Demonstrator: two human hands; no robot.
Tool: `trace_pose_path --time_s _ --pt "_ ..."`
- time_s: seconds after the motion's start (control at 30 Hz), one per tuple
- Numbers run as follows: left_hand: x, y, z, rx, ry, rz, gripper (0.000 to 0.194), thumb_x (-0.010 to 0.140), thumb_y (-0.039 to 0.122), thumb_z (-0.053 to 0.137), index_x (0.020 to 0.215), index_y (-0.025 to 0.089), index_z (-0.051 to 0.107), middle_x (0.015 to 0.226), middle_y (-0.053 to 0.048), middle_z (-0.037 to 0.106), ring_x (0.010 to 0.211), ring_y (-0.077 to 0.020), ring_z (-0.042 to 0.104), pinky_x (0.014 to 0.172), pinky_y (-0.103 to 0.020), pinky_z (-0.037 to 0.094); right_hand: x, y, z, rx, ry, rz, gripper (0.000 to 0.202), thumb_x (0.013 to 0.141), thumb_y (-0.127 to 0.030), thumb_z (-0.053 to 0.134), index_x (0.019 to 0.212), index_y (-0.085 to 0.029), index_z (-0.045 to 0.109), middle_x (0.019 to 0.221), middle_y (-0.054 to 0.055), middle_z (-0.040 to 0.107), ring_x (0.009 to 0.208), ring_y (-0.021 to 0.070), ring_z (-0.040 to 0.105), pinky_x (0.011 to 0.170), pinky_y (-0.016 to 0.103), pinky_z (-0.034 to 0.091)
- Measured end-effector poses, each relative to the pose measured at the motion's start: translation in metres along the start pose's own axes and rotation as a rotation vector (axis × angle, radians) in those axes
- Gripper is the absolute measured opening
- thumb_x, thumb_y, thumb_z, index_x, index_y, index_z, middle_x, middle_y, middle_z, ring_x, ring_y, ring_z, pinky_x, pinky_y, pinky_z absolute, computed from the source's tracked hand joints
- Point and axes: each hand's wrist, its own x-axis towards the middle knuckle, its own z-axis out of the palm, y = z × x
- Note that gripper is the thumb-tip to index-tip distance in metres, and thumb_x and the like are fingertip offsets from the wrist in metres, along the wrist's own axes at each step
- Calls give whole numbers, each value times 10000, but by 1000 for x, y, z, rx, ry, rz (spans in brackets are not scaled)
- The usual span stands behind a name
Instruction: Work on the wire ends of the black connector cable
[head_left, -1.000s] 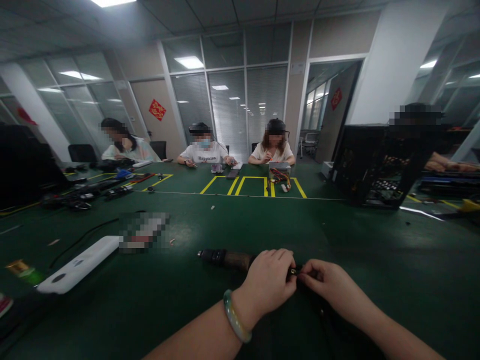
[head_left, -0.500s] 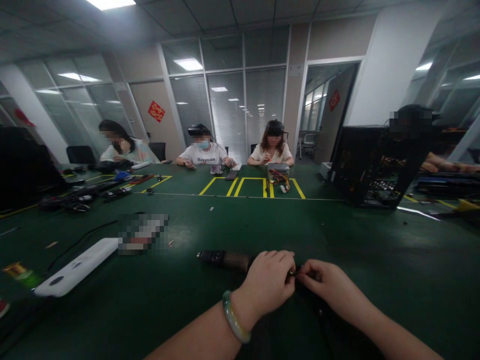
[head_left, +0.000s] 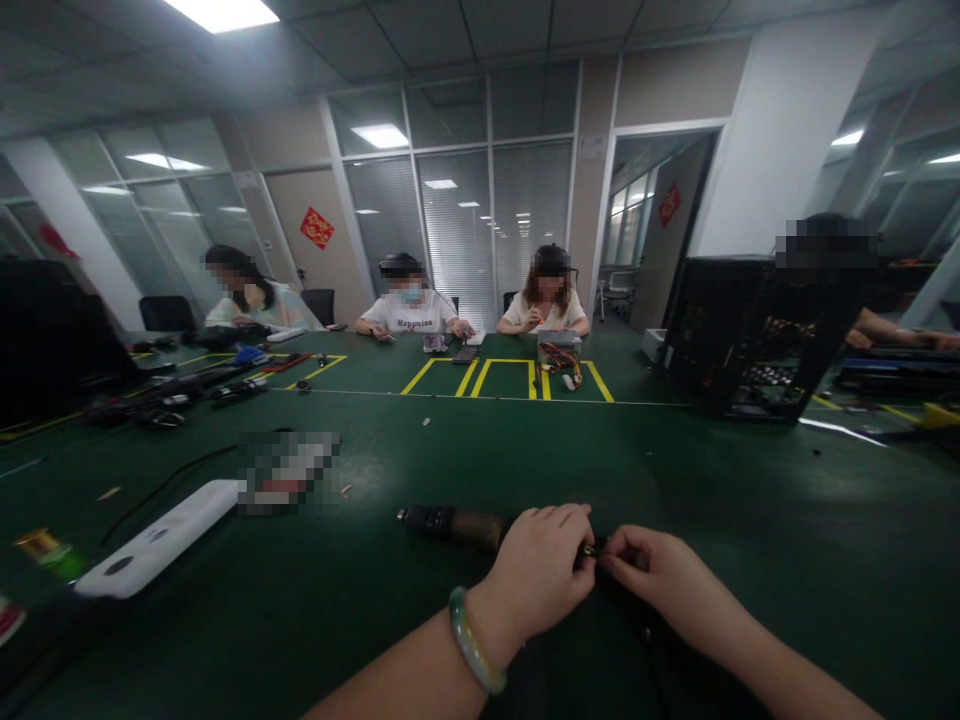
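Observation:
A dark electric screwdriver [head_left: 472,529] with a brownish body lies across the green table, its metal tip pointing left. My left hand [head_left: 544,560], with a jade-coloured bangle [head_left: 474,640] on the wrist, is closed around its rear end. A small brass-coloured ring [head_left: 589,551] shows at that end, beside the thumb. My right hand [head_left: 664,575] is pinched close to this end, with thumb and forefinger on what looks like the tip of a dark cable [head_left: 646,634]. The fingers cover most of it. The cable trails down below this hand, hard to make out against the dark table.
Left of my hands lie a long white power bank-like bar [head_left: 161,540] and a green-and-gold small bottle [head_left: 49,553]. A black computer case [head_left: 720,340] stands at the right. Across the green table [head_left: 450,450], several people sit by cables and a power supply [head_left: 559,345].
The brass-coloured ring shows more clearly between my hands, and my right fingers sit slightly farther from it. The whole view has shifted a little.

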Motion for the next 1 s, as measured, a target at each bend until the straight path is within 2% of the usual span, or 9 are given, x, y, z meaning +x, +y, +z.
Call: trace_pose_path --time_s 0.1,0.2,0.37,0.7,1.0 --pt "0 0 0 8 -7 -8 159 826 239 601 970 186 564 1262 -64 552 1098 -218 536 934 -378 420 0 -3 0 2 -1 14 173 852 -345 572 789 -201 645 724 -21 654 647 143 581 559 212 393" --pt "0 -1 -1 16 1 -15 156 815 240 626 952 197 564 1234 -32 571 1078 -193 543 945 -360 412 0 -4 0 15 -1 7 173 853 -347 570 794 -205 648 727 -24 653 649 140 578 565 209 396" --pt "0 1 -3 37 30 5 79 836 265 624 876 218 574 1124 24 627 1044 -158 557 1070 -411 285 0 -4 0 -6 24 -11 182 855 -348 561 792 -206 655 715 -22 646 646 141 574 566 211 389" --pt "0 0 4 -27 51 -13 50 828 206 617 870 219 594 949 17 662 923 -161 589 1017 -406 335 -1 -7 0 -7 32 -17 153 847 -322 569 788 -205 648 698 -22 646 641 144 575 560 212 390" --pt "0 1 -1 -3 44 -36 74 815 237 609 882 213 590 946 7 653 918 -165 582 1037 -418 318 -2 -8 -1 13 15 -5 155 855 -314 554 806 -207 655 738 -14 657 673 150 595 581 215 406"
